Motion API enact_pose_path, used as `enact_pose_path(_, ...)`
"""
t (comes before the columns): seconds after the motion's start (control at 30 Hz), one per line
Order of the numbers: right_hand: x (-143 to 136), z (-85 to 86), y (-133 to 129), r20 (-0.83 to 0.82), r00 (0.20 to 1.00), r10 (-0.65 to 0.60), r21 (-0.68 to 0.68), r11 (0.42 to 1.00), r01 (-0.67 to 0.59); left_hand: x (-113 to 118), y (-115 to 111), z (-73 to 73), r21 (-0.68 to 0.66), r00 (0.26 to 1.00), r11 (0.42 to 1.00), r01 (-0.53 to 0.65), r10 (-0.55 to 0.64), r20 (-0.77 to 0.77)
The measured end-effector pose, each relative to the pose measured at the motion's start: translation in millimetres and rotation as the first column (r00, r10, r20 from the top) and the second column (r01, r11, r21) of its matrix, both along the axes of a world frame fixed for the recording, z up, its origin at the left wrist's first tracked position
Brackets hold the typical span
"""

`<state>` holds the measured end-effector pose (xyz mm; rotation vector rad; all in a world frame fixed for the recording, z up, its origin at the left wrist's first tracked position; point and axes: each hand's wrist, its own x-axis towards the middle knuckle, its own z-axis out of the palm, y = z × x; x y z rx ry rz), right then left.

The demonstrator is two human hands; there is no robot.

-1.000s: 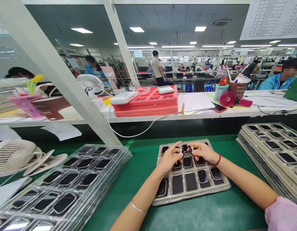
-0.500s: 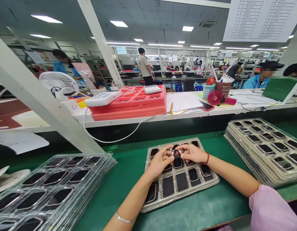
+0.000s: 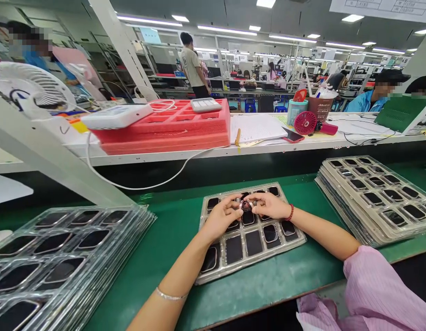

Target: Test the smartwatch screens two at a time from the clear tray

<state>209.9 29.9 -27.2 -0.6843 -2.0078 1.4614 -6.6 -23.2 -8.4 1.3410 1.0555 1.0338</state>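
Between my two hands is a small dark watch case point(image 3: 246, 206) with a shiny metal rim, raised above the middle of a clear plastic tray point(image 3: 256, 261). My left hand point(image 3: 222, 215) pinches its left side with thumb and fingers. On the opposite side, the fingertips of my right hand point(image 3: 272, 206) are closed on it. Black rounded-square watch cases, such as one at the tray's front right point(image 3: 270, 233), lie in many of the pockets. Two front pockets point(image 3: 234, 249) show only a flat dark bottom. My fingers cover part of the back rows.
Stacks of filled trays stand at left point(image 3: 57, 243) and right point(image 3: 374, 184) on the green mat point(image 3: 157, 262). Behind runs a white shelf point(image 3: 261, 148) with red foam point(image 3: 164, 133), a pink handheld fan point(image 3: 306, 122) and a hanging white cable point(image 3: 147, 187). A slanted white post point(image 3: 71, 161) rises at left.
My view has tilted down and shifted, so the bench appears higher and further left. Both hands stay on the watch case, which now shows more of its dark reddish face.
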Motion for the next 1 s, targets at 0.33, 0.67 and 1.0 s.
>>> enact_pose_path(0.33,0,-0.4,1,-0.082,0.996,-0.023,-0.098,0.995,0.015,0,2,-3.7,-0.027,0.996,0.999,-0.047,0.049,0.068)
enact_pose_path(0.67,2,6.8,1,-0.108,0.994,-0.013,-0.197,0.98,-0.009,3,0,-2.1,-0.002,0.991,0.991,-0.132,0.132,0.032)
enact_pose_path(1.0,2,13.5,1,-0.039,0.999,-0.006,-0.103,0.995,0.002,4,-2,6.3,0.016,0.99,0.992,-0.125,0.126,-0.06)
